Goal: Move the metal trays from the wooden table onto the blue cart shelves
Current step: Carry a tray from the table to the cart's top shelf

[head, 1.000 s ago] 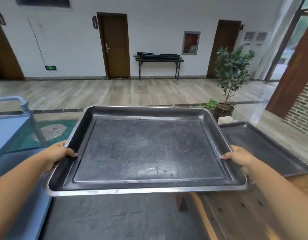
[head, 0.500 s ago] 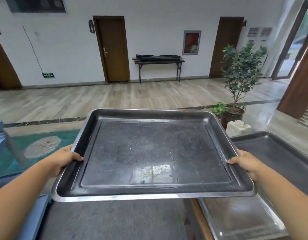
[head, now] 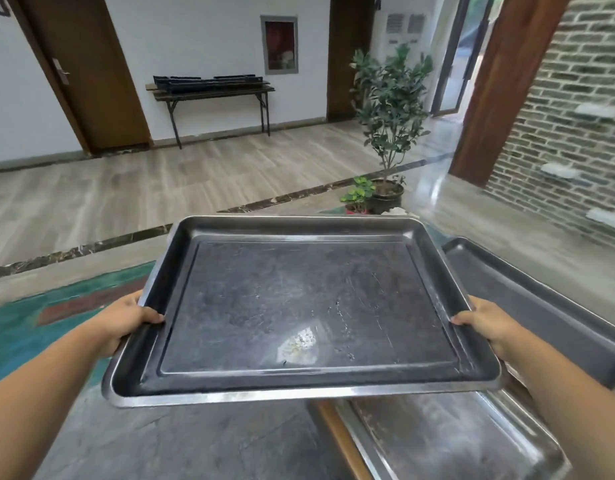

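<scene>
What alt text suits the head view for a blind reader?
A left hand and a right hand grip a dark, empty metal tray by its side rims. To its right lies another tray; a potted plant stands beyond.

I hold the tray (head: 309, 306) before me, my left grip (head: 126, 320) on its left rim and my right grip (head: 486, 323) on its right rim, thumbs over the edge. Under the tray's near right corner a second tray (head: 448, 441) lies on the bench (head: 340, 441). Right of the tray lies a third tray (head: 548, 306). Behind the tray's far right corner stands a potted plant (head: 389, 109); far behind the tray, a side table (head: 212, 91) stands against the wall.
</scene>
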Available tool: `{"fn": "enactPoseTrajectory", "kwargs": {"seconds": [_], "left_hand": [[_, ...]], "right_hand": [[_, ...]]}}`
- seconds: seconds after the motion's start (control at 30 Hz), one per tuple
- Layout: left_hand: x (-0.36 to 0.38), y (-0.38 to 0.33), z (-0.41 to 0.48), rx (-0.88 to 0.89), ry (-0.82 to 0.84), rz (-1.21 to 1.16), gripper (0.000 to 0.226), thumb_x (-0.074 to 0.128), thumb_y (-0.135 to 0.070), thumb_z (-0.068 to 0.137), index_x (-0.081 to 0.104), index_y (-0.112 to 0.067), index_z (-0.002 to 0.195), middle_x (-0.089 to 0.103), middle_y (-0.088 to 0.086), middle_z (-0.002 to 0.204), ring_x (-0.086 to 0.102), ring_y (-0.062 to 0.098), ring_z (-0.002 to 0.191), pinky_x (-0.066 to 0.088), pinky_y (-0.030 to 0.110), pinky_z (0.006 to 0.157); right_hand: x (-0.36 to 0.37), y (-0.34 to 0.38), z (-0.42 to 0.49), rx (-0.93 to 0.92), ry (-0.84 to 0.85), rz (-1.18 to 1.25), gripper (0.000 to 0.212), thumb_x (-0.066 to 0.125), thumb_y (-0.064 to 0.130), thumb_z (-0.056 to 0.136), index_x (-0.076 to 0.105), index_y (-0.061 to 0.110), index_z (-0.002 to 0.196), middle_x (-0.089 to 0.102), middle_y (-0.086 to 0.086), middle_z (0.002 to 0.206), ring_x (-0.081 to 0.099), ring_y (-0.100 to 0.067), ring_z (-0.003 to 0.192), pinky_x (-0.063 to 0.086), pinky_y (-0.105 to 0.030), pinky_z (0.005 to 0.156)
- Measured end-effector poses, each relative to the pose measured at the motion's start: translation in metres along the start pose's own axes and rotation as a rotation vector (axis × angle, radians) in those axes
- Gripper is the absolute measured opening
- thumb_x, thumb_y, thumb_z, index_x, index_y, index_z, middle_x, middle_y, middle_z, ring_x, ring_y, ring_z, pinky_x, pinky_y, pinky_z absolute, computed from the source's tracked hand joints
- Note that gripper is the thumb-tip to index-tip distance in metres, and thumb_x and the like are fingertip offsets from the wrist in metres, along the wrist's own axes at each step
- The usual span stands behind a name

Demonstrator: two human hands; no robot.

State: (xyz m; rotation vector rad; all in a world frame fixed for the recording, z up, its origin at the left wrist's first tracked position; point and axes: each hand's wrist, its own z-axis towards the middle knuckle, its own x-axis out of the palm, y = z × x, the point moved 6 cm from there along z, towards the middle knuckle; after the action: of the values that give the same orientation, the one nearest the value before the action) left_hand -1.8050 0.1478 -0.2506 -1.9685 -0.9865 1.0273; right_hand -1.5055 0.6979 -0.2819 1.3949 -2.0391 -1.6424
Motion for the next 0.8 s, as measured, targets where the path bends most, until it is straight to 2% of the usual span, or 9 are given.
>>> {"fn": "enactPoseTrajectory", "kwargs": {"seconds": [0.1, 0.3, 0.4, 0.47, 0.6, 0.8], "left_hand": [[0.021, -0.024, 0.061, 0.017, 0.101, 0.023, 0.045, 0.056, 0.013, 0.084, 0.057, -0.013, 0.121, 0.069, 0.024, 0.099, 0.066, 0.042, 0.081, 0.054, 0.055, 0.08], [0.049, -0.076, 0.166, 0.069, 0.296, 0.06, 0.048, 0.053, 0.013, 0.086, 0.055, -0.018, 0.122, 0.069, 0.023, 0.1, 0.066, 0.041, 0.078, 0.056, 0.048, 0.068], [0.046, -0.096, 0.203, 0.09, 0.341, 0.089, 0.045, 0.054, 0.012, 0.086, 0.056, -0.017, 0.12, 0.07, 0.023, 0.099, 0.067, 0.041, 0.078, 0.056, 0.047, 0.068], [0.04, -0.104, 0.222, 0.098, 0.359, 0.102, 0.043, 0.056, 0.011, 0.085, 0.058, -0.017, 0.117, 0.071, 0.02, 0.095, 0.068, 0.039, 0.075, 0.057, 0.045, 0.065], [0.017, -0.11, 0.249, 0.113, 0.347, 0.121, 0.042, 0.059, 0.009, 0.083, 0.058, -0.019, 0.115, 0.072, 0.016, 0.092, 0.069, 0.038, 0.076, 0.056, 0.042, 0.064], [-0.024, -0.1, 0.274, 0.077, 0.3, 0.099, 0.04, 0.06, 0.008, 0.083, 0.061, -0.023, 0.107, 0.075, 0.017, 0.086, 0.071, 0.04, 0.075, 0.058, 0.046, 0.064]], "right_hand": [[-0.01, -0.007, 0.005, 0.05, -0.098, -0.009, 0.027, 0.061, -0.006, 0.08, 0.066, 0.015, 0.097, 0.072, -0.019, 0.085, 0.068, -0.037, 0.075, 0.054, -0.038, 0.065], [-0.007, 0.002, -0.012, 0.137, -0.288, 0.025, 0.025, 0.06, -0.008, 0.08, 0.066, 0.014, 0.092, 0.071, -0.016, 0.075, 0.067, -0.031, 0.062, 0.053, -0.032, 0.053], [0.006, 0.013, -0.021, 0.157, -0.346, 0.053, 0.024, 0.059, -0.009, 0.081, 0.064, 0.011, 0.094, 0.069, -0.018, 0.075, 0.065, -0.032, 0.062, 0.053, -0.034, 0.055], [0.016, 0.021, -0.024, 0.16, -0.38, 0.068, 0.023, 0.059, -0.009, 0.082, 0.064, 0.01, 0.095, 0.069, -0.019, 0.078, 0.064, -0.033, 0.064, 0.052, -0.035, 0.059], [0.042, 0.04, -0.021, 0.148, -0.395, 0.098, 0.021, 0.057, -0.011, 0.082, 0.061, 0.003, 0.096, 0.065, -0.019, 0.075, 0.06, -0.03, 0.06, 0.05, -0.033, 0.056], [0.076, 0.076, 0.01, 0.129, -0.339, 0.073, 0.02, 0.058, -0.009, 0.083, 0.061, 0.007, 0.093, 0.066, -0.019, 0.078, 0.061, -0.032, 0.063, 0.05, -0.034, 0.057]]}}
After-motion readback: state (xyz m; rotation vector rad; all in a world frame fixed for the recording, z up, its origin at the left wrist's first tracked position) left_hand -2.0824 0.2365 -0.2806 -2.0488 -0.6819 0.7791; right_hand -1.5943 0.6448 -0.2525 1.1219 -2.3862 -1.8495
